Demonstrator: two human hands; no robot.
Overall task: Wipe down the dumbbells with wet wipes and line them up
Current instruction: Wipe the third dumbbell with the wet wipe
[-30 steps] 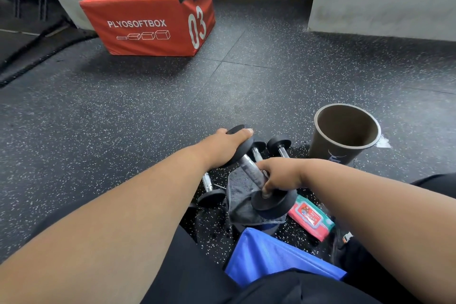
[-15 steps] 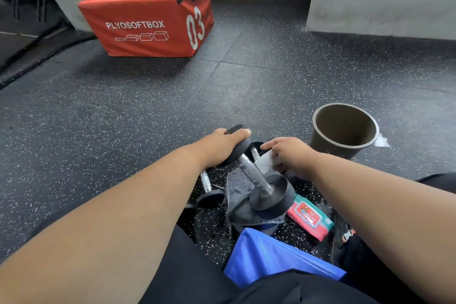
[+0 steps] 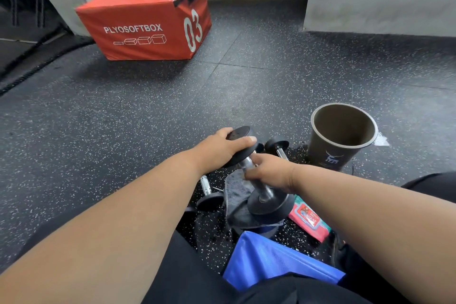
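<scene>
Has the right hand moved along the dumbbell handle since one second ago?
Yes. The right hand slid up the dumbbell handle, from its lower head toward the left hand.

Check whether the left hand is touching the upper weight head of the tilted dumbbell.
Touching. The head view shows the left hand laid over the upper head of the dumbbell, thumb and fingers curled round its rim, no gap visible.

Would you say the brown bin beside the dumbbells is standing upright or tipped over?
Upright: the brown bin stands on its base on the floor, open mouth facing up.
</scene>
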